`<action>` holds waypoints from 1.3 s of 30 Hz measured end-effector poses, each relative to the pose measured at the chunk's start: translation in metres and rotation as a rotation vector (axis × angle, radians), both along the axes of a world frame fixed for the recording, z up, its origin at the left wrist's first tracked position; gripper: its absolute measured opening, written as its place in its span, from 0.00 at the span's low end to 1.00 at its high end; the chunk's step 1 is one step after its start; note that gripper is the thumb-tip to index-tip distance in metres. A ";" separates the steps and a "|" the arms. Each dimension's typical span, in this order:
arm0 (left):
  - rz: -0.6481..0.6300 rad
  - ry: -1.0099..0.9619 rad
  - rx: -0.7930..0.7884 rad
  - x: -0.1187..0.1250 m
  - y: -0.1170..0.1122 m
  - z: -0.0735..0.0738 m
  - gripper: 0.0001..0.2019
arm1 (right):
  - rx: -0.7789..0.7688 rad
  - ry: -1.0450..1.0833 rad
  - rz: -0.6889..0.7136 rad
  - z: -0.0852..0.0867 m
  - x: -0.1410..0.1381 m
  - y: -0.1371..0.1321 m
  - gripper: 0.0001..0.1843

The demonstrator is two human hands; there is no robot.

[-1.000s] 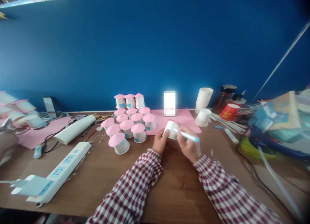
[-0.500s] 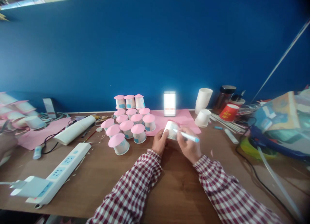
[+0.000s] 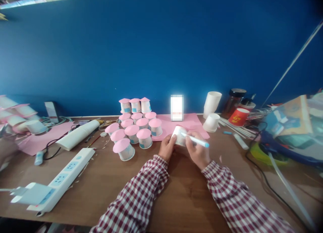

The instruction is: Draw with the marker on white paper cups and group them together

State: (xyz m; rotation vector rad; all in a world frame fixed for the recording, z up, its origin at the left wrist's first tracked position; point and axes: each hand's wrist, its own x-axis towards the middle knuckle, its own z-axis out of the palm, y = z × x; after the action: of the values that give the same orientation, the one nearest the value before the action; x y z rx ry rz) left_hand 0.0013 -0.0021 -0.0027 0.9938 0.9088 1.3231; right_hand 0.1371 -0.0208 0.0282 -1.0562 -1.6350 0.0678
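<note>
My left hand (image 3: 167,148) is closed around the left side of a white paper cup (image 3: 179,134), which is upside down near the table's middle. Between the fingers of my right hand (image 3: 198,151) is a white marker pen (image 3: 195,139) with a light blue end. Its tip points at the cup's side; I cannot tell whether it touches. To the left stand several upturned cups with pink paper cone tops, among them a front one (image 3: 126,152) with blue marks. Pink paper (image 3: 194,122) lies behind the held cup.
A white power strip (image 3: 66,174) with a plugged-in adapter lies at left. At right are a stack of white cups (image 3: 212,103), a single upturned cup (image 3: 211,122), a red cup (image 3: 238,117) and a pen cap (image 3: 227,132). A bright phone screen (image 3: 177,108) stands behind.
My right hand and the marker pen have shifted very slightly against the cup's side. My left hand keeps its hold on the cup, and the other things stay put.
</note>
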 end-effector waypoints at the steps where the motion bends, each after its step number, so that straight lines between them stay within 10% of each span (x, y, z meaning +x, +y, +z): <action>1: 0.005 0.003 -0.002 0.000 0.000 0.000 0.21 | -0.004 -0.002 0.000 0.000 0.000 0.000 0.06; 39: 0.044 -0.026 -0.025 0.000 -0.001 0.002 0.21 | -0.003 0.030 0.004 -0.001 0.000 0.001 0.07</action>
State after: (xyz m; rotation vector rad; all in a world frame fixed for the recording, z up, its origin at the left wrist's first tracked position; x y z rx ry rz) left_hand 0.0014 -0.0030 -0.0009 0.9400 0.9307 1.3554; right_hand 0.1370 -0.0201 0.0269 -1.0495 -1.6103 0.0881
